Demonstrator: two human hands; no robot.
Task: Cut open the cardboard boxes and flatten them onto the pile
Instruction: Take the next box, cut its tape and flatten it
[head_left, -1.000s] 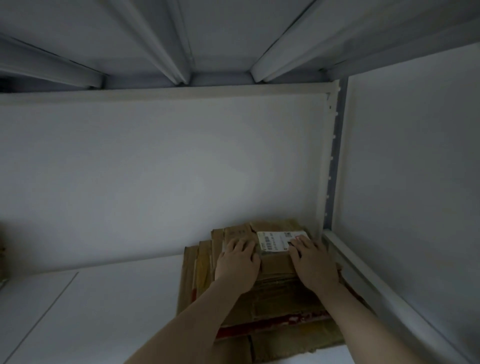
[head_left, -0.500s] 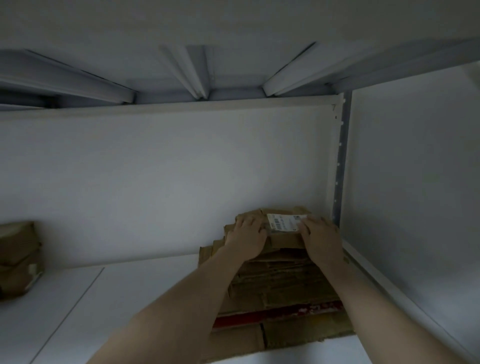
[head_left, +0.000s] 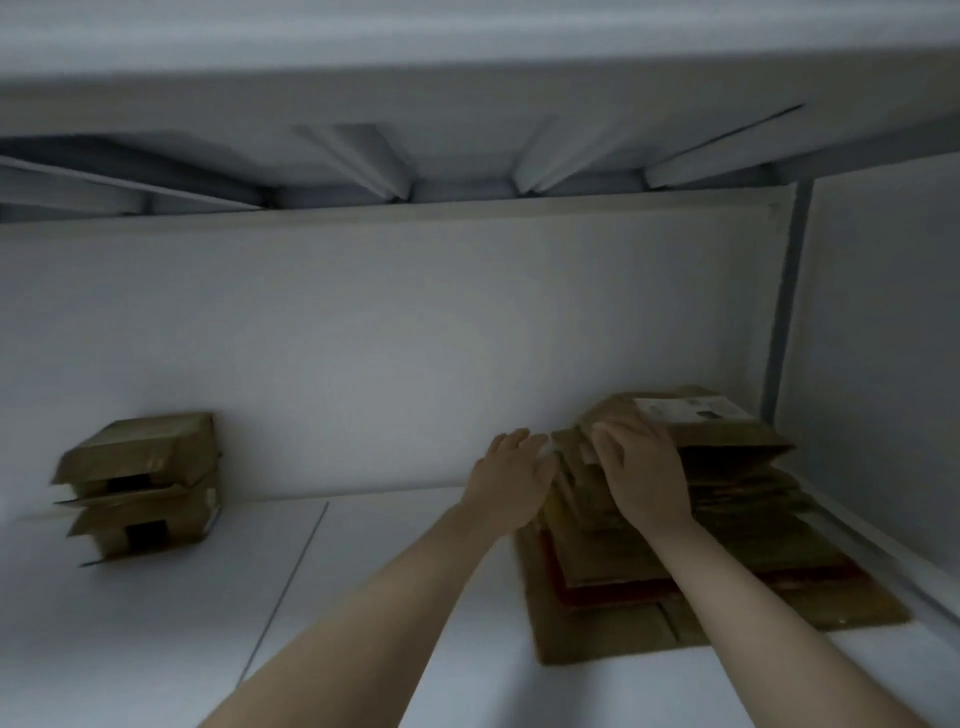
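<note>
Location: a white shelf (head_left: 156, 623) under another shelf deck, closed by a white back wall (head_left: 389, 338) and a right side panel (head_left: 883, 338). The picture is dim and blurred.

Pile (head_left: 597, 634): flattened cardboard stacked at the far right of the shelf, near the back wall and just beside the right panel. The sheets are unevenly aligned, the widest at the bottom. A dark red sheet (head_left: 613, 592) shows low in the stack. The top piece (head_left: 727, 441) carries a white label (head_left: 691, 408) at its far end; the print is illegible.

Right hand (head_left: 641, 473): lies palm down on the left part of the pile's top. The fingers are extended and spread and grasp nothing.

Left hand (head_left: 511, 478): palm down at the pile's left edge, fingers straight and pointing toward the back wall, holding nothing. Contact with the cardboard cannot be confirmed owing to blur.

Boxes (head_left: 140, 483): two brown boxes, not flattened, stand one on the other at the far left against the back wall, well apart from the pile. Their flaps are partly loose, and dark gaps show on the near faces.

Both forearms are bare and reach in from the near edge.
</note>
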